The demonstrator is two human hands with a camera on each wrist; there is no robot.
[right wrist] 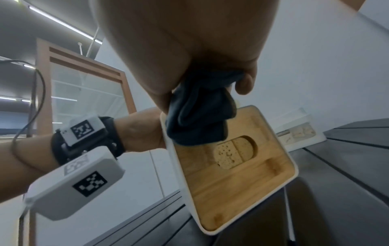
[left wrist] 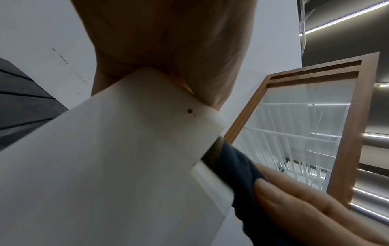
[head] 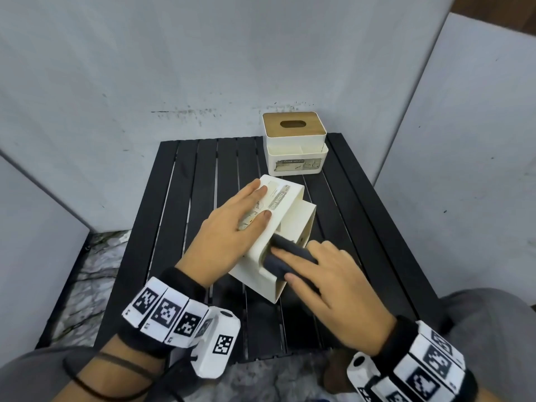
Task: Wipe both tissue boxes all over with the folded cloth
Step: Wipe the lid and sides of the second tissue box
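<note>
A white tissue box (head: 290, 211) lies tipped on its side in the middle of the black slatted table (head: 203, 169). My left hand (head: 249, 210) rests flat on its labelled face with fingers straight and steadies it. My right hand (head: 301, 265) pinches a bunched dark grey cloth (head: 287, 253) and presses it on the box's near end. In the right wrist view the cloth (right wrist: 197, 119) sits at the rim of this box's wooden lid (right wrist: 231, 174), with the thumb curled round it. A second white tissue box (head: 295, 146) stands upright at the back right, untouched.
Grey wall panels (head: 145, 68) close in the table at the back, left and right. The second box has a wooden lid (head: 291, 124) with an oval slot. Bare black slats lie to the left of the hands and along the front edge (head: 275, 358).
</note>
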